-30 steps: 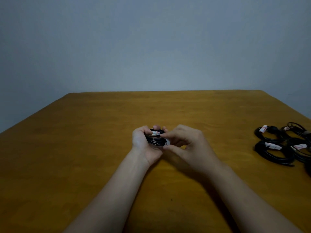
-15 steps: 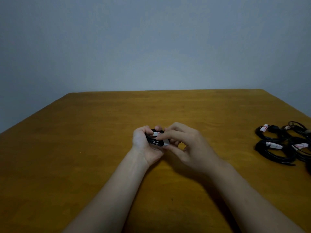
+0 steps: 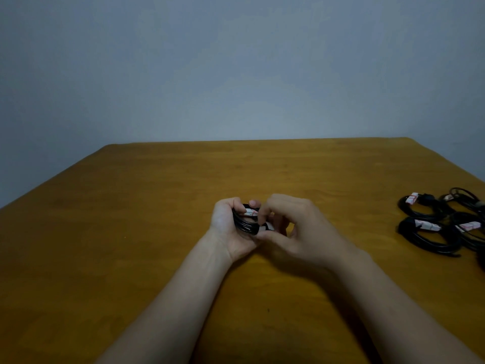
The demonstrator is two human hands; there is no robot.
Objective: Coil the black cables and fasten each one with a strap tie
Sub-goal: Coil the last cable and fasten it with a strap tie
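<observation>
Gripping a small coil of black cable (image 3: 242, 224) just below the middle of the frame, the left hand (image 3: 228, 229) has its fingers (image 3: 254, 203) curled round the bundle from behind, with the thumb folded over the near side. The cable is thin and glossy, wound into a tight bunch of several loops, and most of it is hidden inside the palm; only a short dark arc shows between thumb and fingertips. It is held just above the counter (image 3: 147, 206), though the frame does not show whether it touches the wood.

A strap tie (image 3: 251, 212), white with red markings, lies across the top of the coil. The right hand (image 3: 299, 232) meets the left from the right side, its index finger and thumb pinched on a pale end of the tie at the lower edge of the bundle, and the other fingers bent loosely behind. How far the tie goes round the coil cannot be told.

At the right edge of the frame lies a cluster of tied coils (image 3: 430, 239), black, larger and looser in outline, each crossed by a similar white-and-red tie. They overlap one another and sit well apart from the hands. The counter is bare orange-brown wood, and a plain grey wall (image 3: 236, 74) fills the upper half of the frame.
</observation>
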